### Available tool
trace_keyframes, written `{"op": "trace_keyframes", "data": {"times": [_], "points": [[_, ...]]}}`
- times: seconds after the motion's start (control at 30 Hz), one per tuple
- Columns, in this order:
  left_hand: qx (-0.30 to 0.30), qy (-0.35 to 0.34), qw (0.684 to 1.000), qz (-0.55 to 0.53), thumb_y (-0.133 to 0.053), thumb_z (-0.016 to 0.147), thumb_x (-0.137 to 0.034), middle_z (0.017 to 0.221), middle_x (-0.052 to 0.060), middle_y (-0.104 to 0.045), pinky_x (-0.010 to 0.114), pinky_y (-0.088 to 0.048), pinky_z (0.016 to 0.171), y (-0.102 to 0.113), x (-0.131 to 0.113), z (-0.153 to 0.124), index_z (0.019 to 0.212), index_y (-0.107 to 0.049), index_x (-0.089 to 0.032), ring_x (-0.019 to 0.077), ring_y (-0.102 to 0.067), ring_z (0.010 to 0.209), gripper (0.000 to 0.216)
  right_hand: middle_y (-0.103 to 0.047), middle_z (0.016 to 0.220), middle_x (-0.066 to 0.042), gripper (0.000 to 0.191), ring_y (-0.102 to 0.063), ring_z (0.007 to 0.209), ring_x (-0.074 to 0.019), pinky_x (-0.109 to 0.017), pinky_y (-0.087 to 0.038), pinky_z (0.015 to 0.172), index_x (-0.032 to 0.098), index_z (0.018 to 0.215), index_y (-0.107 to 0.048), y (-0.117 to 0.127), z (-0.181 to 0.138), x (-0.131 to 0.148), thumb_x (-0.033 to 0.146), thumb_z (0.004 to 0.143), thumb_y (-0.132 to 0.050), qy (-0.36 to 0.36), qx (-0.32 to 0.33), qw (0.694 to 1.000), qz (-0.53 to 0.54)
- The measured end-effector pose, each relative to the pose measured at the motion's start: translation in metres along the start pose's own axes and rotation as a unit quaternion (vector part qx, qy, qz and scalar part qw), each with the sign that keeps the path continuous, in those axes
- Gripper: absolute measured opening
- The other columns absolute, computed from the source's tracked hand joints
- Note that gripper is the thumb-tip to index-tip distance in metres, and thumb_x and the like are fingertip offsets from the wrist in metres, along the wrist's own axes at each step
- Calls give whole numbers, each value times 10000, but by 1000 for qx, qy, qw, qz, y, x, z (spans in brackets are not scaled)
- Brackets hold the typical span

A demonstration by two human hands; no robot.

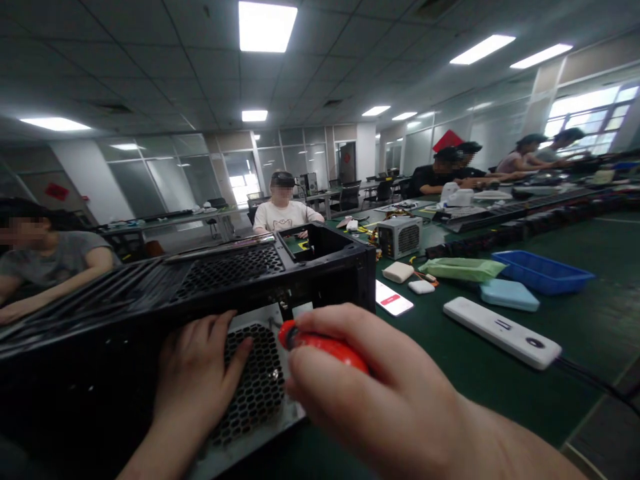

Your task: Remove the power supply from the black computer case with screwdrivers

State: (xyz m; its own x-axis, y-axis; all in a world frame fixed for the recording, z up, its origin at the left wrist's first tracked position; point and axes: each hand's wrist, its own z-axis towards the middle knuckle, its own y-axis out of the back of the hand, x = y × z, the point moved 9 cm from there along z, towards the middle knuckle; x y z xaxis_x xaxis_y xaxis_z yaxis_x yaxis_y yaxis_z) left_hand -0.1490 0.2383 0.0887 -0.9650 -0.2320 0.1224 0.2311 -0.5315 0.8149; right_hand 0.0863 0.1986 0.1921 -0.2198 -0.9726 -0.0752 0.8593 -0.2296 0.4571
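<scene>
A black computer case (320,273) lies on its side across the left half of the view. Against its near end sits a grey metal power supply (253,373) with a honeycomb vent. My left hand (200,367) rests on the power supply, fingers stretched over the metal and thumb out across the vent. In my right hand (365,380) is a red-handled screwdriver (330,347), gripped between thumb and fingers. Its shaft points left at the upper right edge of the power supply; whether the tip sits in a screw is too blurred to tell.
To the right on the green table (530,400) lie a white power strip (500,330), a phone (395,298), a blue tray (543,270), a light blue box (509,293) and a green packet (463,268). Another power supply (400,237) stands behind. Several people sit around the tables.
</scene>
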Motion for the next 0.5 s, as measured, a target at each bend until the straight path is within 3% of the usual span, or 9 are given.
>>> {"op": "trace_keyframes", "data": {"times": [0.13,0.23,0.3,0.4,0.5], "points": [[-35,8,999,-4,-413,1006,-451,1155,160,-729,556,-516,960,12,-13,-1,1268,-683,-160,350,-655,1102,476,-678,924,-18,178,-683,780,-96,-147,-586,667,246,917,-567,22,2,-16,79,856,-586,-27,-57,997,38],[-49,17,999,-13,-459,999,-430,1151,149,-731,557,-507,978,16,-16,-1,1255,-683,-162,340,-652,1099,434,-672,968,18,298,-702,819,-109,-184,-608,643,312,990,-512,37,0,-24,85,849,-643,-28,-105,994,20],[-55,27,998,-18,-483,994,-416,1150,150,-730,563,-495,995,18,-16,-1,1245,-683,-156,339,-647,1099,414,-673,1005,22,306,-708,827,-120,-218,-625,648,327,1000,-504,35,1,-27,106,857,-661,-24,-102,994,5],[-58,27,997,-30,-493,989,-415,1152,154,-727,574,-487,995,18,-17,-1,1246,-677,-151,344,-642,1096,411,-674,942,-4,169,-706,767,-134,-252,-635,620,288,896,-546,24,4,-32,149,869,-638,-26,-91,996,2],[-58,27,997,-39,-503,986,-415,1157,155,-723,584,-472,1007,18,-17,-1,1252,-672,-152,349,-638,1105,411,-672,895,0,152,-705,756,-126,-225,-581,532,267,827,-558,16,7,-33,153,850,-657,-28,-94,995,-18]]}}
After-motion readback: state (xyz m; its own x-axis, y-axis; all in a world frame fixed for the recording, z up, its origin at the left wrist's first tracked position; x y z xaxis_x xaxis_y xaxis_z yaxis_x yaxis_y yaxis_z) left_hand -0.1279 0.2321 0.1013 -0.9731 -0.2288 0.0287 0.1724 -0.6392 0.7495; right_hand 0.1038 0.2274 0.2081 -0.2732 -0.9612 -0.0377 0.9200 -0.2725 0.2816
